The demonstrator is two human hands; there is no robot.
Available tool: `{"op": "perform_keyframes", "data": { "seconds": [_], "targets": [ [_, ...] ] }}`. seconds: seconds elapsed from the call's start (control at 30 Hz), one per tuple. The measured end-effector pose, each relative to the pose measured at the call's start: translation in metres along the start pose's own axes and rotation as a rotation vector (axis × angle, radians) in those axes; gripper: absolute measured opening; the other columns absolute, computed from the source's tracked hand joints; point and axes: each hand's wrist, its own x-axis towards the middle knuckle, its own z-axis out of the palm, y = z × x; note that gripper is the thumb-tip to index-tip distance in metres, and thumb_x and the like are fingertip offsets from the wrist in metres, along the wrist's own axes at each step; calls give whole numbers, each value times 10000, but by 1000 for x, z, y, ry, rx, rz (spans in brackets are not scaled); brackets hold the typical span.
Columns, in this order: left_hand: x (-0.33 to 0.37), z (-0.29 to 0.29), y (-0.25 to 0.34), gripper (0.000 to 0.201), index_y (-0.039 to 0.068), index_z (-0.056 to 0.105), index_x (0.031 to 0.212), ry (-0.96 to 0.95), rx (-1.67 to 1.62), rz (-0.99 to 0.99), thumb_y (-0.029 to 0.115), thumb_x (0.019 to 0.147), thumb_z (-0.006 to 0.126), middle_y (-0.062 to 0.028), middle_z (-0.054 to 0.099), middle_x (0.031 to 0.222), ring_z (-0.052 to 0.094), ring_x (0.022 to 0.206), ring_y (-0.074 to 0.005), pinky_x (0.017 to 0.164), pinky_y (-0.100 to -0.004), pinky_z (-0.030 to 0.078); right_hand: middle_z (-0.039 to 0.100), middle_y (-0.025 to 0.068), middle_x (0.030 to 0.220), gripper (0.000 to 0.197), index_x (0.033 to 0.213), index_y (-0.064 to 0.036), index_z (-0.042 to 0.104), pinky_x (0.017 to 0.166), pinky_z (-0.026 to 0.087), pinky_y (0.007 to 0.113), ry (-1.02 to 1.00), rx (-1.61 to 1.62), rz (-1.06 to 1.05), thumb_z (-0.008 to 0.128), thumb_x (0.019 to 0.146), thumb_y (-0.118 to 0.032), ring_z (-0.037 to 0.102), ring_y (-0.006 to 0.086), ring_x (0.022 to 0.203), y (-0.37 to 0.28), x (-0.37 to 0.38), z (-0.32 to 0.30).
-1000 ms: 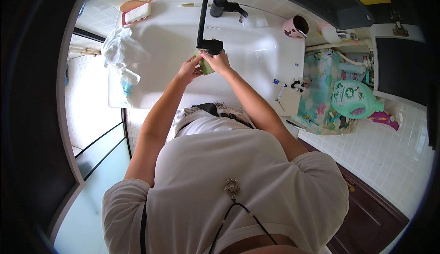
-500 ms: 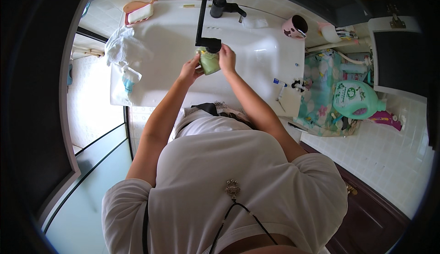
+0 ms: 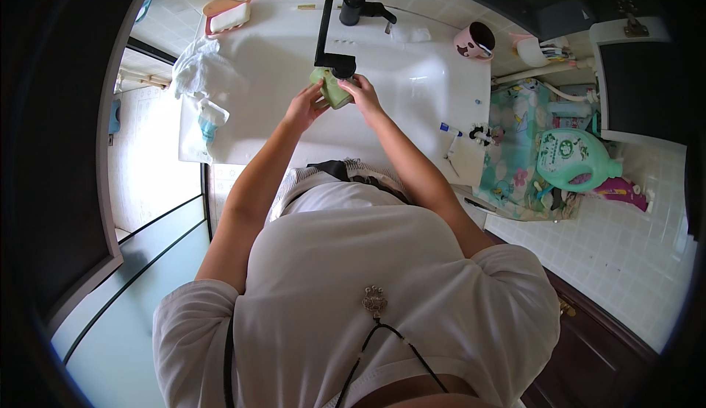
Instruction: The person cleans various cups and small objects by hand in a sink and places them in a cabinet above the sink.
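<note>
Under the outlet of the black swing-arm faucet (image 3: 322, 29), both hands hold a small light-green container (image 3: 337, 95) over the white sink (image 3: 265, 114). My left hand (image 3: 304, 105) grips its left side, fingers curled along its lower edge. On the other side my right hand (image 3: 362, 94) presses its thumb and fingers against the container's upper right. The faucet head covers part of the container, so its exact kind is unclear. Whether water is running cannot be made out.
A white soap bar (image 3: 231, 18) rests in a pink dish at the back left, near a white cloth (image 3: 200, 69) on the rim. At right stand a pink cup (image 3: 473, 41), a blue-and-white tube (image 3: 450, 130) and a green detergent jug (image 3: 573, 159).
The green container has tilted and turned under the faucet. My right thumb now lies over its upper side, and both hands have shifted slightly upward in view.
</note>
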Motion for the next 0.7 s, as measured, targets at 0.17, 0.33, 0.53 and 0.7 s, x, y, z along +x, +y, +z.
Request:
{"op": "perform_keyframes", "data": {
  "seconds": [0.17, 0.33, 0.53, 0.7],
  "targets": [
    [-6, 3, 0, 254, 99, 508, 1036, 86, -2, -45, 238, 836, 583, -45, 543, 968, 551, 922, -200, 890, -363, 440, 579, 87, 999, 513, 1088, 17, 518, 783, 418, 263, 105, 149, -49, 694, 706, -278, 537, 155, 900, 5, 6, -5],
    [1, -3, 3, 193, 105, 509, 984, 112, -26, -77, 66, 795, 497, -17, 538, 863, 548, 852, -166, 875, -353, 429, 562, 98, 1046, 513, 1113, 17, 500, 802, 416, 265, 67, 148, 20, 681, 722, -261, 529, 161, 940, -1, 3, -5],
    [1, 3, 10, 189, 111, 515, 955, -28, -38, -71, 58, 779, 468, -17, 569, 900, 560, 876, -156, 839, -323, 418, 503, 124, 1132, 607, 1235, 1, 383, 809, 447, 285, 17, 16, -195, 674, 755, -230, 494, 180, 1037, 13, 0, -7],
    [-3, 17, 14, 227, 93, 523, 1068, -163, 28, -93, 120, 848, 472, -31, 587, 1030, 561, 926, -150, 850, -291, 417, 524, 102, 1106, 662, 1248, 3, 357, 795, 449, 289, 49, -157, -198, 692, 755, -283, 520, 171, 990, 35, 10, -9]
  ]
}}
